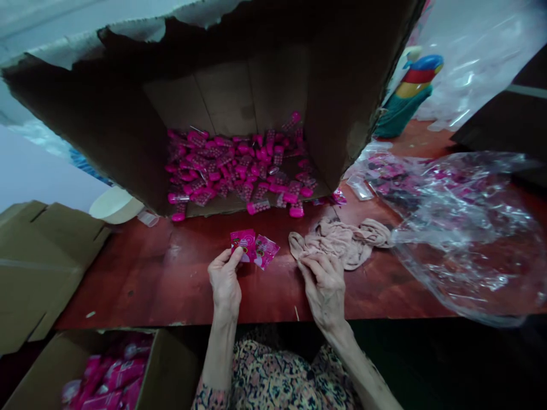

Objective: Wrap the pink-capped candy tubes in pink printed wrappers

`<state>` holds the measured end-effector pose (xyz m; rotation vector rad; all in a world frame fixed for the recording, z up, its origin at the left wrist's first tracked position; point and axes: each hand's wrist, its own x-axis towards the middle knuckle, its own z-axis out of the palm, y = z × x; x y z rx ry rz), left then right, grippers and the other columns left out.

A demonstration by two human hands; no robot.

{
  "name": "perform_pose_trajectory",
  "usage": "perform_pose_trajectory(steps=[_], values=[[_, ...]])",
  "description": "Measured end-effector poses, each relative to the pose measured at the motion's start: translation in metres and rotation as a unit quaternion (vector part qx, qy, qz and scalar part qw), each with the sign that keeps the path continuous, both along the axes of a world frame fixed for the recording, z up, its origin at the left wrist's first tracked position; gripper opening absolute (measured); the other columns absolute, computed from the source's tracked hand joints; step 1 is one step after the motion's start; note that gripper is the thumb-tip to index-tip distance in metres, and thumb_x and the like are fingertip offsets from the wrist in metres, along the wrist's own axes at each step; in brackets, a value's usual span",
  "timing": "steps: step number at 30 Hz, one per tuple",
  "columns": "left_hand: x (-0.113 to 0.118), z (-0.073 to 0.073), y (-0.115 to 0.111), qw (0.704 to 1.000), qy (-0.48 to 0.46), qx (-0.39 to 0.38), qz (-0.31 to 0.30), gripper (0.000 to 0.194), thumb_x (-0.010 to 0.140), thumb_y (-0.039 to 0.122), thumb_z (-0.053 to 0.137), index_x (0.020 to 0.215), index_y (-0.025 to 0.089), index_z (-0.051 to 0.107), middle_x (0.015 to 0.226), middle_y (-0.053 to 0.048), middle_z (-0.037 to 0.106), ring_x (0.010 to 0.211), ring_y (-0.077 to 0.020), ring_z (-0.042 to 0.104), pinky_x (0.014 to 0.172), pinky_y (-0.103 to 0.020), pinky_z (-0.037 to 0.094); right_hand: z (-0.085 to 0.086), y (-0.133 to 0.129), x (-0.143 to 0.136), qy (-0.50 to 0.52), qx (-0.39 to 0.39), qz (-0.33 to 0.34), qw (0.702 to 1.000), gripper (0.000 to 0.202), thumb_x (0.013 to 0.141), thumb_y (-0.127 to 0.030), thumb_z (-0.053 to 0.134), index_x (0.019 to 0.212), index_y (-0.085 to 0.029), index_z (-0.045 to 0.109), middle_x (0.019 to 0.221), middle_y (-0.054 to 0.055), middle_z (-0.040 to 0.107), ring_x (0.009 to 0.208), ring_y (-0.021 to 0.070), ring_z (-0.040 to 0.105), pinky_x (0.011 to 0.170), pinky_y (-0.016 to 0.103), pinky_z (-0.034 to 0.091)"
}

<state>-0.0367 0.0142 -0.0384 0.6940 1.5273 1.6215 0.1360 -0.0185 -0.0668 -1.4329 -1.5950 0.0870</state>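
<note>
My left hand [227, 276] is closed, its thumb and fingers pinching a small pink printed packet [243, 238] above the tabletop. Right beside that one lies a second small pink packet [266, 250], shiny and set at an angle. A crumpled beige cloth [342, 242] rests on the table to the right. My right hand [323, 285] is at the cloth's near edge, fingers bent and drawn together, seemingly pinching a bit of it; the fingertips are partly hidden.
A big cardboard box [224, 91] lies on its side, open towards me, with many pink-capped clear tubes [231, 165] inside. On the right of the red table [171, 285] spreads a clear plastic bag [465, 256]. A lower box [166, 364] holds pink packages; a tape roll [115, 205] sits left.
</note>
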Motion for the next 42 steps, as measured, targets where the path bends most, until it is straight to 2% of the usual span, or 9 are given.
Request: perform_pose_trajectory(steps=[6,11,14,18,24,29,32,36,42], values=[[0.009,0.010,-0.006,0.993,-0.116,-0.010,0.003,0.025,0.043,0.023,0.078,0.059,0.014,0.062,0.052,0.004,0.061,0.045,-0.0065,0.051,0.048,-0.019,0.038,0.000,-0.001,0.001,0.022,0.015,0.006,1.000,0.017,0.088,-0.021,0.049,0.082,-0.017,0.064,0.079,0.006,0.063,0.080,0.0212,0.050,0.077,0.038,0.042],[0.024,0.018,-0.015,0.986,-0.164,-0.005,-0.034,0.023,0.044,0.019,0.079,0.057,0.014,0.061,0.055,0.003,0.064,0.049,-0.0067,0.054,0.053,-0.019,0.041,0.017,-0.003,-0.012,0.046,0.041,0.005,0.998,0.020,0.084,-0.031,0.055,0.090,-0.016,0.066,0.085,0.009,0.064,0.086,0.0239,0.050,0.080,0.041,0.041],[0.035,0.024,-0.023,0.981,-0.179,-0.008,-0.081,0.021,0.047,0.019,0.079,0.062,0.013,0.065,0.060,0.001,0.066,0.051,-0.0076,0.056,0.054,-0.020,0.043,0.028,-0.003,-0.028,0.183,-0.041,0.050,0.981,0.024,0.073,-0.037,0.067,0.086,-0.017,0.068,0.085,0.008,0.065,0.085,0.0238,0.053,0.080,0.039,0.042],[0.036,0.025,-0.028,0.978,-0.167,-0.017,-0.123,0.024,0.049,0.026,0.078,0.065,0.012,0.067,0.061,0.000,0.064,0.050,-0.0074,0.053,0.047,-0.019,0.039,0.027,-0.004,-0.041,0.318,-0.141,0.085,0.934,0.021,0.080,-0.036,0.058,0.074,-0.017,0.067,0.071,0.003,0.065,0.066,0.0166,0.057,0.063,0.028,0.046],[0.011,0.011,-0.014,0.989,-0.069,-0.026,-0.126,0.019,0.052,0.027,0.075,0.061,0.013,0.066,0.049,0.004,0.056,0.043,-0.0053,0.043,0.043,-0.018,0.033,0.018,-0.002,-0.035,0.366,-0.182,0.051,0.911,0.026,0.077,-0.039,0.059,0.073,-0.014,0.067,0.067,0.001,0.065,0.063,0.0154,0.057,0.060,0.025,0.045],[0.004,0.000,0.003,0.989,0.057,-0.039,-0.129,0.016,0.059,0.029,0.069,0.065,0.014,0.065,0.053,0.002,0.057,0.047,-0.0091,0.047,0.047,-0.022,0.036,0.015,0.008,-0.034,0.374,-0.207,0.037,0.903,0.028,0.076,-0.041,0.059,0.077,-0.014,0.069,0.068,0.002,0.066,0.065,0.0167,0.057,0.062,0.026,0.045],[0.004,-0.003,0.011,0.980,0.156,-0.049,-0.116,0.012,0.061,0.024,0.067,0.069,0.016,0.065,0.056,0.002,0.059,0.053,-0.0131,0.052,0.054,-0.025,0.038,0.014,0.013,-0.031,0.371,-0.212,0.021,0.904,0.027,0.075,-0.040,0.060,0.077,-0.015,0.069,0.069,0.002,0.066,0.065,0.0167,0.057,0.061,0.026,0.043],[0.002,-0.004,0.016,0.956,0.270,-0.049,-0.109,0.002,0.062,0.019,0.065,0.060,0.019,0.065,0.061,-0.001,0.059,0.060,-0.0164,0.051,0.065,-0.030,0.037,0.013,0.016,-0.026,0.369,-0.228,0.022,0.901,0.025,0.074,-0.040,0.062,0.072,-0.015,0.068,0.065,0.002,0.064,0.061,0.0157,0.054,0.058,0.025,0.042],[-0.004,0.000,0.014,0.937,0.317,-0.039,-0.142,0.012,0.069,0.020,0.059,0.061,0.020,0.068,0.065,-0.002,0.061,0.062,-0.0174,0.053,0.065,-0.029,0.037,0.019,0.015,-0.023,0.377,-0.266,0.044,0.886,0.027,0.073,-0.041,0.061,0.067,-0.015,0.066,0.055,-0.001,0.057,0.052,0.0126,0.048,0.051,0.023,0.038]])
